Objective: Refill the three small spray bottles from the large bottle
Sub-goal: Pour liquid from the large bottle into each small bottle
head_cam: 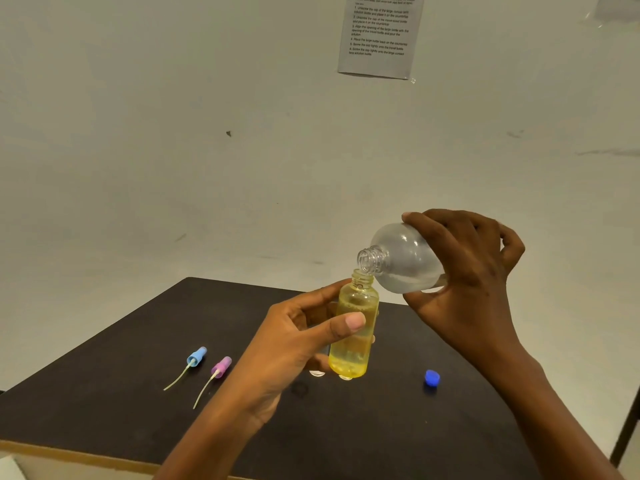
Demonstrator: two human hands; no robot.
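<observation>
Low at centre frame, the left hand (pixel 298 337) is clamped round a yellow small bottle (pixel 353 341), judged nearly full. Its neck is met by the tilted large bottle (pixel 403 261), which is gripped in the right hand (pixel 464 268). A blue spray head (pixel 196 356) and a pink spray head (pixel 221 367) lie unfitted at lower left, so recapping is judged outstanding.

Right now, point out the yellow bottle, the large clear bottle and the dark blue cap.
yellow bottle (pixel 348 355): head view, lower body.
large clear bottle (pixel 401 258): head view, rounded shoulder behind the neck.
dark blue cap (pixel 432 377): head view, its middle.
</observation>
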